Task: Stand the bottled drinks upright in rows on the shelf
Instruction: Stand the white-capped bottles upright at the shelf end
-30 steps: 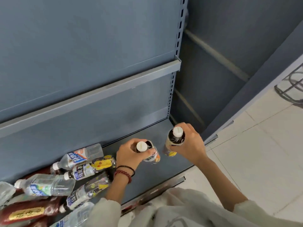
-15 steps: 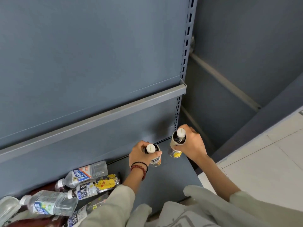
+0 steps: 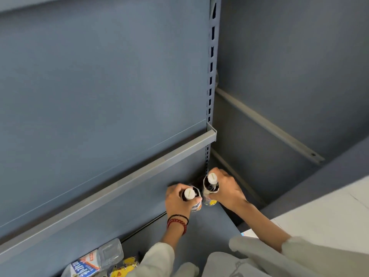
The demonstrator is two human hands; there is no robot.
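Two dark-drink bottles with white caps stand upright side by side at the back right corner of the grey-blue bottom shelf (image 3: 201,232). My left hand (image 3: 176,200) grips the left bottle (image 3: 189,193) around its shoulder. My right hand (image 3: 225,189) grips the right bottle (image 3: 212,179), which has a yellow label near its base. The two bottles touch or nearly touch. Their lower parts are partly hidden by my fingers.
A clear bottle with a blue and orange label (image 3: 93,262) and one with a yellow cartoon label (image 3: 123,269) lie on their sides at the shelf's lower left. An upper shelf edge (image 3: 111,188) overhangs. A slotted upright (image 3: 210,76) bounds the right side; white floor (image 3: 323,222) lies beyond.
Both hands have carried their bottles farther back and to the right, into the shelf's rear corner. The view has tilted up, so most lying bottles have left the frame.
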